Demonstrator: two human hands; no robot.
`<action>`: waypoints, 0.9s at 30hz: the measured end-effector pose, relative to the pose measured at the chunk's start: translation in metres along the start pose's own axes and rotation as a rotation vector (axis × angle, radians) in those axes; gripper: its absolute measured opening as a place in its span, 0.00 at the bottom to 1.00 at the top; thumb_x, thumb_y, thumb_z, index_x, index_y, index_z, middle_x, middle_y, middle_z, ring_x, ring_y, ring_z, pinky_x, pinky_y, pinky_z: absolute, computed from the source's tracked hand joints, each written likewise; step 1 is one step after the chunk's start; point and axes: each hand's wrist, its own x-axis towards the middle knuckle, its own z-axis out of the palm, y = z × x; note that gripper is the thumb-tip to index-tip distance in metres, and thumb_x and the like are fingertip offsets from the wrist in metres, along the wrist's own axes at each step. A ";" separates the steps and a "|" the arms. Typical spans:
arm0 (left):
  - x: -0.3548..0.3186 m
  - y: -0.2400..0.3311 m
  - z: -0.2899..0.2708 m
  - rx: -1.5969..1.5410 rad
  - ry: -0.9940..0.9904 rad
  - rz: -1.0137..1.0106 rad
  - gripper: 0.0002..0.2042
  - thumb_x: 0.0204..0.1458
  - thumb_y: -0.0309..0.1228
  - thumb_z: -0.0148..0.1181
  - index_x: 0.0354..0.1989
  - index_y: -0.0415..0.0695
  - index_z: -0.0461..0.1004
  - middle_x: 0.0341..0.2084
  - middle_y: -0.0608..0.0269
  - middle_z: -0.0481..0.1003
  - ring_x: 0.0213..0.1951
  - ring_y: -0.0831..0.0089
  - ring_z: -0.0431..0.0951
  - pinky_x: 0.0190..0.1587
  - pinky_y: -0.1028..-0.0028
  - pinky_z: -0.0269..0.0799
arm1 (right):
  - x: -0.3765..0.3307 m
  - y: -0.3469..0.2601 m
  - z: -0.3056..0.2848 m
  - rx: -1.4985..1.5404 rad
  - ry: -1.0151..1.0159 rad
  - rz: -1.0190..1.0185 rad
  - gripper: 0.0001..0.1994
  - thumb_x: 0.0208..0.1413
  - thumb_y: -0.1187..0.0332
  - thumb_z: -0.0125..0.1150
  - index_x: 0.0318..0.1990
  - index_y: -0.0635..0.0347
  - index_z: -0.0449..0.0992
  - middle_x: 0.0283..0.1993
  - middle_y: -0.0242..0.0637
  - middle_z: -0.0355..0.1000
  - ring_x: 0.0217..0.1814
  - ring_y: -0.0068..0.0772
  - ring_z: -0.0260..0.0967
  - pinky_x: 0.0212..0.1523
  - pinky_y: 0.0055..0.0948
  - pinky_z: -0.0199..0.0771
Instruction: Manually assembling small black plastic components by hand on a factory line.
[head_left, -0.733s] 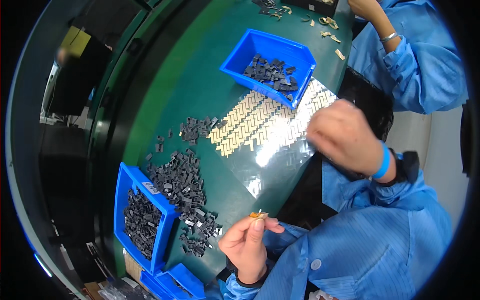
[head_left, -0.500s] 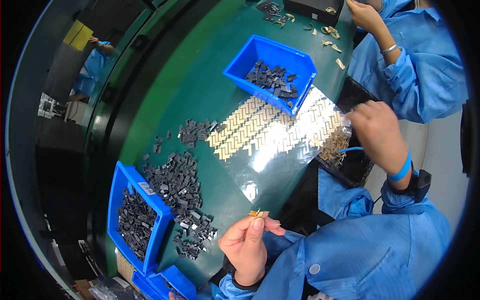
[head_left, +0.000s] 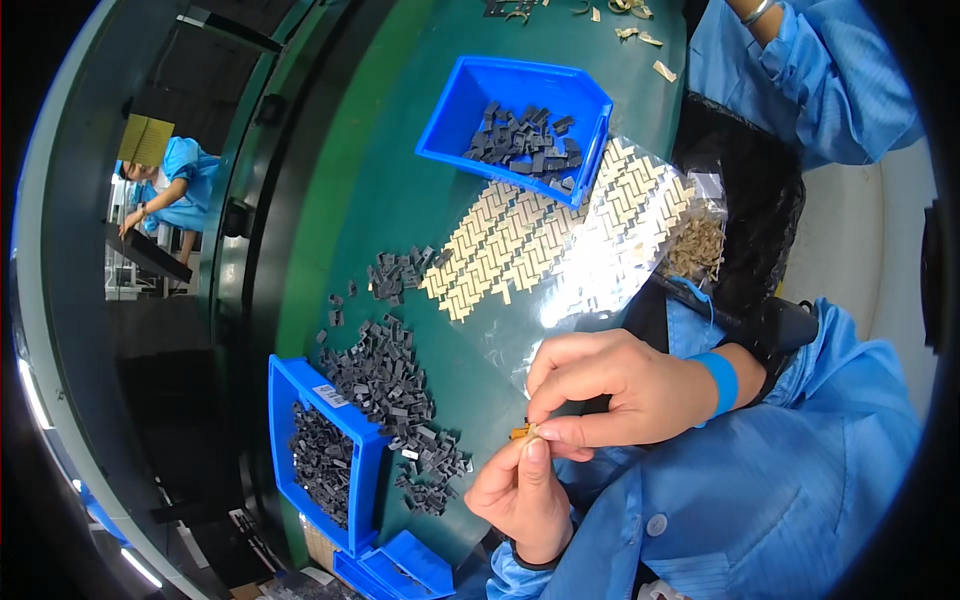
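Since 0.5 s ago: right hand [head_left: 620,390] has come back from the bag side at the table's right edge and now meets the left hand [head_left: 525,495] low in the view, just off the near table edge. Left hand barely shifted.

Small tan part [head_left: 522,432]: tiny, flat, yellowish-orange, mostly hidden by fingertips; shape cannot be told. Pinched between left thumb and forefinger from below, right thumb and forefinger closed on it from above. Both hands grip the same piece.

Counts:
- 2 own hands, 1 blue wristband [head_left: 720,382] on the right wrist.
- 2 open blue bins in full view: far bin [head_left: 470,95] holds a loose heap of dark grey blocks; near-left bin [head_left: 285,440] is packed with the same dark blocks. More blue bins [head_left: 400,565] sit at the lower edge, count unclear.
- 2 loose piles of dark blocks on the green table [head_left: 400,180]: small pile [head_left: 395,272], larger pile [head_left: 390,385] trailing down beside the near-left bin. Too many pieces to count.
- 1 clear sheet [head_left: 540,245] carrying tan parts in a herringbone pattern, glare on its right half.
- 1 clear plastic bag [head_left: 700,240] of loose tan parts at the sheet's right end.
- A few tan scraps [head_left: 640,35] at the far table edge.

Labels: 1 small white rectangular sticker [head_left: 327,396] on the rim of the near-left bin. Yellow panel [head_left: 145,140] far left, behind a person in blue [head_left: 180,185]. Another blue sleeve [head_left: 800,70] at top right.
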 end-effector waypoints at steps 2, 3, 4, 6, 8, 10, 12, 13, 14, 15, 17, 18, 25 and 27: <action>0.000 0.000 -0.004 0.013 0.009 -0.003 0.07 0.53 0.22 0.53 0.34 0.28 0.73 0.22 0.47 0.75 0.22 0.66 0.77 0.27 0.73 0.75 | 0.000 0.000 -0.001 -0.021 -0.001 0.018 0.04 0.53 0.72 0.58 0.31 0.64 0.72 0.31 0.34 0.66 0.32 0.21 0.63 0.32 0.21 0.63; 0.001 0.000 -0.008 0.100 -0.008 0.012 0.08 0.51 0.21 0.55 0.36 0.28 0.73 0.23 0.48 0.75 0.24 0.66 0.77 0.30 0.74 0.74 | 0.001 0.001 -0.001 -0.031 -0.001 0.030 0.04 0.53 0.72 0.58 0.31 0.64 0.72 0.31 0.34 0.66 0.32 0.21 0.63 0.32 0.21 0.63; 0.001 -0.001 -0.011 0.187 -0.023 0.027 0.09 0.50 0.20 0.57 0.38 0.28 0.73 0.25 0.49 0.76 0.26 0.67 0.77 0.33 0.75 0.74 | 0.002 0.001 -0.001 -0.040 -0.003 0.042 0.04 0.53 0.72 0.58 0.31 0.64 0.72 0.31 0.34 0.66 0.32 0.21 0.63 0.32 0.21 0.63; 0.006 0.004 -0.006 0.197 0.015 -0.003 0.09 0.49 0.20 0.58 0.38 0.28 0.73 0.27 0.50 0.76 0.29 0.68 0.77 0.36 0.75 0.73 | 0.005 0.002 -0.001 -0.052 -0.011 0.063 0.04 0.53 0.72 0.58 0.31 0.64 0.72 0.31 0.34 0.66 0.32 0.22 0.63 0.32 0.21 0.63; 0.006 0.009 -0.005 0.182 0.069 -0.041 0.09 0.48 0.20 0.59 0.37 0.28 0.74 0.34 0.49 0.76 0.35 0.67 0.77 0.42 0.74 0.71 | 0.008 0.003 0.000 -0.056 -0.020 0.078 0.04 0.53 0.72 0.58 0.31 0.64 0.72 0.31 0.34 0.67 0.32 0.22 0.63 0.33 0.21 0.63; 0.008 0.004 -0.007 0.130 0.098 0.041 0.08 0.48 0.20 0.59 0.36 0.29 0.75 0.35 0.48 0.76 0.37 0.66 0.77 0.44 0.73 0.71 | 0.011 0.005 0.002 -0.052 -0.037 0.088 0.04 0.53 0.73 0.58 0.31 0.64 0.72 0.31 0.34 0.67 0.32 0.22 0.63 0.33 0.21 0.63; 0.010 -0.002 -0.009 0.079 0.126 0.127 0.08 0.47 0.20 0.59 0.36 0.29 0.75 0.35 0.46 0.75 0.38 0.65 0.76 0.45 0.72 0.70 | 0.014 0.006 0.003 -0.049 -0.055 0.095 0.04 0.53 0.73 0.58 0.31 0.64 0.72 0.31 0.34 0.67 0.32 0.22 0.64 0.33 0.21 0.63; 0.011 -0.005 -0.011 0.087 0.142 0.153 0.07 0.48 0.21 0.58 0.35 0.30 0.75 0.36 0.46 0.74 0.37 0.66 0.75 0.42 0.73 0.70 | 0.015 0.007 0.003 -0.049 -0.064 0.098 0.04 0.53 0.73 0.58 0.32 0.64 0.72 0.31 0.34 0.67 0.32 0.22 0.64 0.33 0.21 0.63; 0.012 -0.006 -0.013 0.094 0.156 0.179 0.07 0.49 0.23 0.57 0.34 0.31 0.75 0.38 0.47 0.74 0.36 0.67 0.74 0.40 0.74 0.69 | 0.016 0.007 0.003 -0.050 -0.072 0.100 0.04 0.53 0.73 0.58 0.32 0.64 0.72 0.31 0.34 0.67 0.32 0.22 0.64 0.33 0.21 0.63; 0.013 -0.005 -0.011 0.093 0.163 0.183 0.07 0.49 0.23 0.57 0.34 0.31 0.75 0.38 0.47 0.74 0.36 0.67 0.74 0.40 0.74 0.69 | 0.017 0.007 0.003 -0.054 -0.080 0.101 0.04 0.53 0.73 0.58 0.32 0.64 0.72 0.32 0.34 0.67 0.32 0.22 0.64 0.33 0.21 0.63; 0.017 -0.002 -0.009 0.009 0.195 0.153 0.07 0.47 0.19 0.58 0.34 0.30 0.75 0.42 0.44 0.72 0.44 0.59 0.74 0.51 0.67 0.68 | 0.018 0.007 0.002 -0.062 -0.091 0.103 0.04 0.52 0.73 0.58 0.32 0.64 0.73 0.32 0.34 0.67 0.32 0.22 0.64 0.33 0.21 0.63; 0.018 -0.003 -0.007 0.006 0.196 0.153 0.07 0.47 0.19 0.58 0.34 0.30 0.75 0.42 0.44 0.72 0.44 0.59 0.74 0.51 0.67 0.68 | 0.018 0.007 0.002 -0.067 -0.092 0.104 0.04 0.52 0.73 0.58 0.32 0.64 0.73 0.32 0.34 0.67 0.32 0.22 0.64 0.33 0.21 0.63; 0.022 -0.009 -0.004 -0.011 0.157 0.183 0.06 0.47 0.18 0.58 0.33 0.30 0.76 0.47 0.46 0.68 0.50 0.55 0.71 0.56 0.59 0.63 | 0.017 0.010 0.001 -0.076 -0.074 0.084 0.04 0.52 0.73 0.58 0.32 0.65 0.73 0.32 0.34 0.67 0.33 0.22 0.64 0.34 0.21 0.63; 0.021 -0.008 -0.004 -0.008 0.154 0.194 0.06 0.47 0.18 0.58 0.33 0.31 0.76 0.48 0.45 0.68 0.50 0.55 0.70 0.57 0.59 0.62 | 0.016 0.009 0.001 -0.071 -0.080 0.061 0.04 0.52 0.73 0.58 0.32 0.65 0.73 0.32 0.34 0.67 0.33 0.22 0.64 0.34 0.21 0.63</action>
